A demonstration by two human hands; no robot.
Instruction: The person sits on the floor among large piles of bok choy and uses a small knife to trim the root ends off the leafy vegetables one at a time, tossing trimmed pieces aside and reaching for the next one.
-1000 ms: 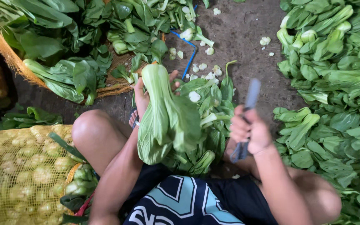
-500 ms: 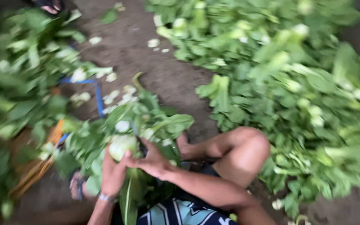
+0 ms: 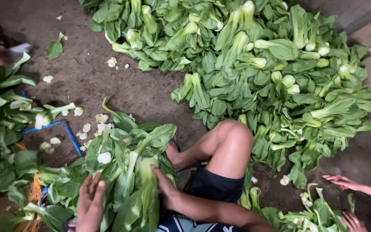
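Head view: the camera is now facing further right than a second ago, so the large heap of bok choy [image 3: 271, 73] is filling the far and right part of the frame where bare dirt floor [image 3: 108, 81] showed before. The knife that the right hand was gripping a second ago is no longer showing; that hand has crossed to the bunch, so trimming is paused and handling is under way. The left hand [image 3: 89, 204] is lying flat, fingers extended and released, on the near left edge of the bok choy bunch [image 3: 136, 189]. The right hand [image 3: 165, 187] is curling around the bunch's right side, fingers pressing into the leaves. The bunch is resting near centre, between both hands, beside the raised knee [image 3: 232, 141]. Leaves are appearing broad, smooth and dark green; stalks are pale, thick and spoon-shaped. White cut stem pieces [image 3: 101, 122] are lying scattered on the rough floor. Another person's hand [image 3: 342, 182] is reaching in at near right.
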